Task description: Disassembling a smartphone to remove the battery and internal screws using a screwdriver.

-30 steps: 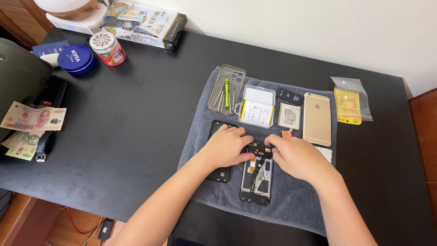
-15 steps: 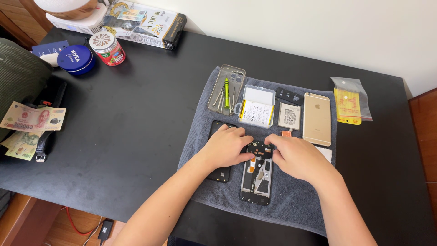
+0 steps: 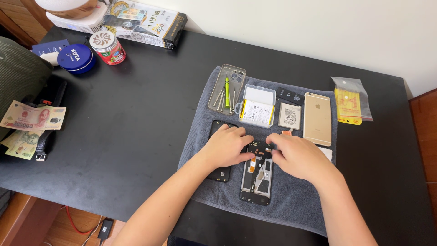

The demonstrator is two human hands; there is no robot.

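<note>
The opened phone (image 3: 257, 175) lies on the grey towel (image 3: 296, 205), its back off and the inner boards showing, with its long axis running away from the person, from the towel's near part toward the wall. Both hands meet at its far end. The left hand (image 3: 226, 146) comes in from the left, fingers curled and pressing at the top left corner; part of that hand rests over a black back cover (image 3: 219, 172) lying just beside the phone on its left. The right hand (image 3: 296, 156) comes from the right, fingers bent down on the top right corner. Neither hand is plainly gripping anything; whether a small part is pinched under the fingertips I cannot tell, since the knuckles hide them.

The 2 hands are about equally near. The phone's near half is bare and unheld. Beyond the hands, a clear case holding screwdrivers (image 3: 226, 91), a battery in a clear tray (image 3: 257, 107), a smaller flat part (image 3: 289, 116) and a gold phone (image 3: 317, 119) crowd the far strip of towel. Open black table (image 3: 127, 123) lies to the left.
</note>
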